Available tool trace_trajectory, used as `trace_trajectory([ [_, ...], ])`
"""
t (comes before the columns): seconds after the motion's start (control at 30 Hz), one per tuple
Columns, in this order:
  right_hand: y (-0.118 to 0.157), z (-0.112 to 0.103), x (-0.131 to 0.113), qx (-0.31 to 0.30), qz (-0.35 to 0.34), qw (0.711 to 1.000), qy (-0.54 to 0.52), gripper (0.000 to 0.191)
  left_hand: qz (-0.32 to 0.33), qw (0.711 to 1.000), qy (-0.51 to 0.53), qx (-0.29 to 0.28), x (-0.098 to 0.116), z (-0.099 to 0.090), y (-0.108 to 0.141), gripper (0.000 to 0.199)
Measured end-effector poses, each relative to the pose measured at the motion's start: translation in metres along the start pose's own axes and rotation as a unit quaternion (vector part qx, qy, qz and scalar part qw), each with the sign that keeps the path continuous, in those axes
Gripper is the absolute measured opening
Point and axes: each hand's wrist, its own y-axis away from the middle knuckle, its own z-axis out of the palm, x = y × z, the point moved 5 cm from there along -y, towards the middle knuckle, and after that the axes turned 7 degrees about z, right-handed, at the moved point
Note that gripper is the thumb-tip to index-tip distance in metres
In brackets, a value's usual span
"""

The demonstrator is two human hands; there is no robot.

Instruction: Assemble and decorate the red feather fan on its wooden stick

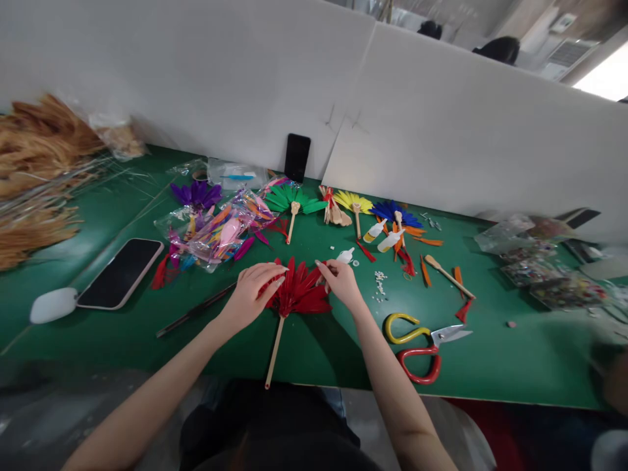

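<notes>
A red feather fan [297, 293] lies spread on the green table, its wooden stick [275, 353] pointing down to the front edge. My left hand [255, 291] rests over the fan's left feathers, fingers slightly apart, with nothing visibly gripped. At the fan's upper right, my right hand [338, 280] has its thumb and finger closed at a feather's tip; the exact hold is too small to make out. Just behind that hand lies a small white glue bottle [346, 256].
Scissors [422, 343] lie right of my right forearm. Green [293, 203], yellow [354, 203] and blue [396, 212] fans line the back. Bagged feathers [228, 229], a phone [121, 273] and tweezers [193, 311] are left. White beads [379, 285] lie right.
</notes>
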Motion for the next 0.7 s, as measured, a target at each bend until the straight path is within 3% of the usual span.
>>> trace_trajectory([
  [0.13,0.004,0.006,-0.001,-0.001,-0.006,1.000,0.002,0.038,-0.011,0.999,-0.039,-0.012,0.005,0.007,0.024,0.038],
  [0.3,0.008,0.009,-0.003,0.002,-0.021,1.000,0.008,0.037,0.033,0.996,-0.060,-0.058,0.019,0.013,0.041,0.048],
  [0.5,0.008,0.011,0.003,-0.002,-0.005,1.000,0.003,0.037,0.107,0.984,-0.059,-0.133,0.032,0.022,0.052,0.062],
  [0.7,0.006,0.014,0.003,-0.004,-0.016,1.000,0.014,0.035,0.110,0.978,-0.071,-0.161,0.033,0.026,0.055,0.068],
])
